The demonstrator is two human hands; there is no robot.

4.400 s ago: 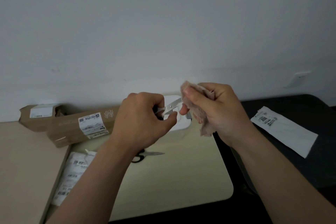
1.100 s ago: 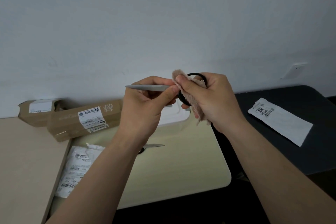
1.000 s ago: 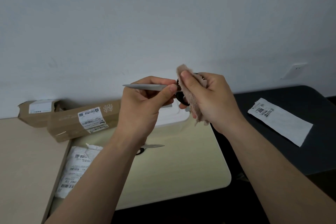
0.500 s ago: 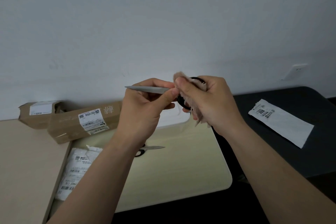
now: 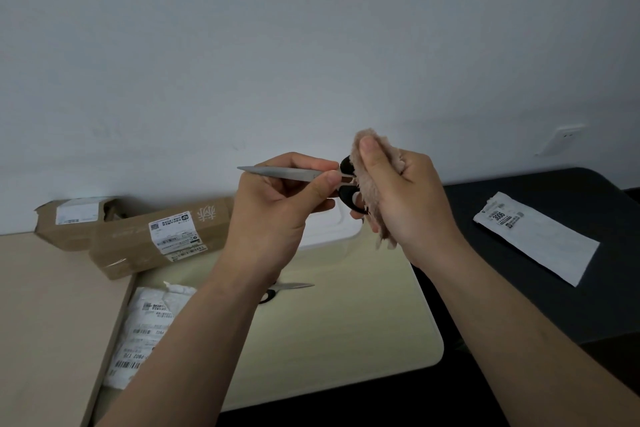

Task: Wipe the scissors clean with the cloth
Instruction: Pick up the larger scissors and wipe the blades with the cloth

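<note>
Scissors [image 5: 277, 173], slim grey blades together, black handles behind beige cloth [image 5: 370, 198]

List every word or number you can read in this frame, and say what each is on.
"3006": label on the white mailer, at right.
"P802": label on the white parcel bag, lower left; its other lines are too small to read.
Long brown box: white printed mark and shipping label, too blurred to read.
Small brown box: label too small to read.
</note>
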